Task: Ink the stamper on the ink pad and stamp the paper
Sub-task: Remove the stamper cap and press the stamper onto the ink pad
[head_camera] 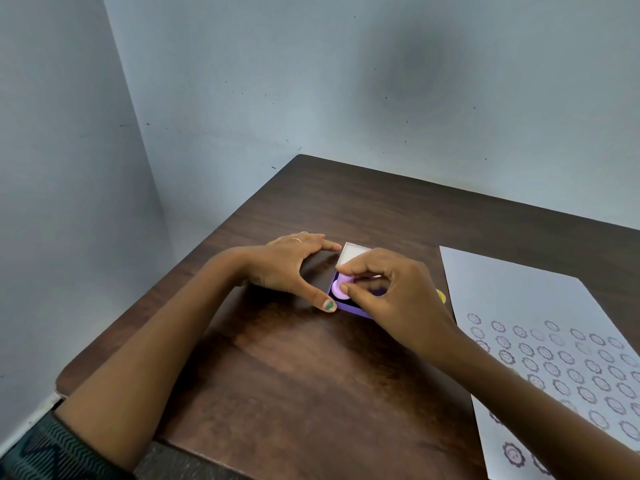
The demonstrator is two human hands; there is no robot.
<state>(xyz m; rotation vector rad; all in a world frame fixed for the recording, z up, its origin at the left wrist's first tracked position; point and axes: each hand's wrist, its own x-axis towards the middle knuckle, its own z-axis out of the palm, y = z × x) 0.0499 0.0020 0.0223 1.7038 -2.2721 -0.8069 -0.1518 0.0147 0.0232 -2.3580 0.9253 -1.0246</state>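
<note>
A person at a dark wooden table (pixel 311 375) inks a small lilac stamper (pixel 341 289) on a purple ink pad (pixel 349 308); the right hand (pixel 391 289) pinches the stamper between thumb and fingers, closed firmly around it, and holds it down inside the pad's shallow tray; the left hand (pixel 294 265) rests on the table beside the pad, thumb and forefinger spread apart in an open arch that braces the tray's near and far left corners without gripping anything. The pad's white lid (pixel 353 252) stands open behind the stamper; a small yellow object (pixel 440 296) peeks out past the right hand, too hidden to name. The sheet of paper (pixel 512 289) lies well to the right, its lower part already covered with rows of round, flower-edged stamp marks (pixel 550 368), its upper part bare.

The step in hand appears to be the inking; whether the stamper's face sits flat on the pad cannot be made out, since the fingers cover it. Done well, it likely calls for an even, straight-down press with no rocking, so the whole face takes ink; the left hand should keep the tray from sliding; the lift should be vertical, then across to the bare paper.
</note>
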